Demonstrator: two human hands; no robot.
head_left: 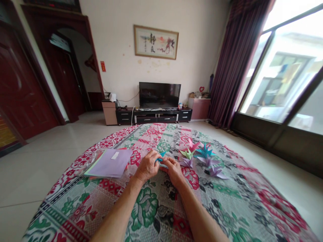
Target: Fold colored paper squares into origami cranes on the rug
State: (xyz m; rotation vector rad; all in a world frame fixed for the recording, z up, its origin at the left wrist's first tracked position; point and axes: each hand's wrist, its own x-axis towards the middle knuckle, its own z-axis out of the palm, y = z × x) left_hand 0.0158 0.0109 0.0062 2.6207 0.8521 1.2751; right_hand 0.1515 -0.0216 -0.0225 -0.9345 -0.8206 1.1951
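Observation:
Between my two hands is a small piece of folded blue paper (pixel 162 154), most of it hidden by my fingers. My left hand (pixel 149 165) is closed on it from the left, fingers curled round its edge. From the other side my right hand (pixel 173 170) pinches it too, just above the tablecloth. To the right stand several folded paper cranes: a pink one (pixel 193 145), a green one (pixel 187 154), blue ones (pixel 205 151) and purple ones (pixel 217 171). Left of my hands lies a stack of coloured paper sheets (pixel 109 163), purple on top with a small white label.
A flowered cloth covers the round table (pixel 143 205). Beyond it, a television (pixel 159 95) stands on a low black cabinet (pixel 148 118) against the wall. A large window (pixel 282 74) with a purple curtain (pixel 230 64) is on the right, and dark red doors (pixel 22 84) are on the left.

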